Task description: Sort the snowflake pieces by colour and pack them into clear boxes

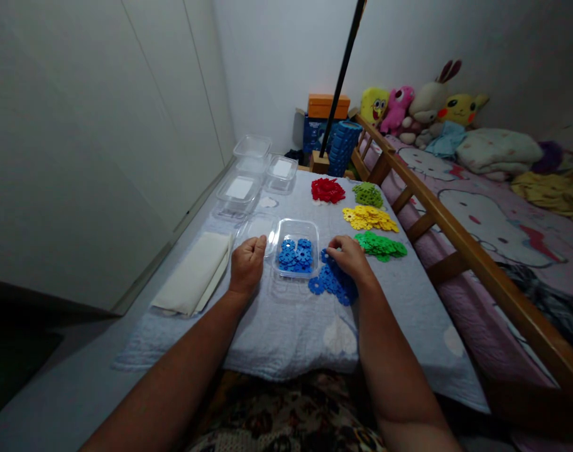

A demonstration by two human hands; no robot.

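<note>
Blue discs (296, 257) sat partly in the clear box (318, 245), loose discs (333, 282) at its four o'clock | right hand (351, 254) pinched one | left hand (247, 263) closed, contents hidden | red heap (328, 190), yellow heap (370, 218), green heaps (381, 245) lay unboxed, one-to-three o'clock

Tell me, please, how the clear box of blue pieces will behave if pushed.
The clear box looks like thin plastic, so probably light. Low and wide, it should slide rather than tip. Its loose blue pieces may shift.

Home bedrm (bed (484, 207) w/ plushies (398, 112)).
</note>
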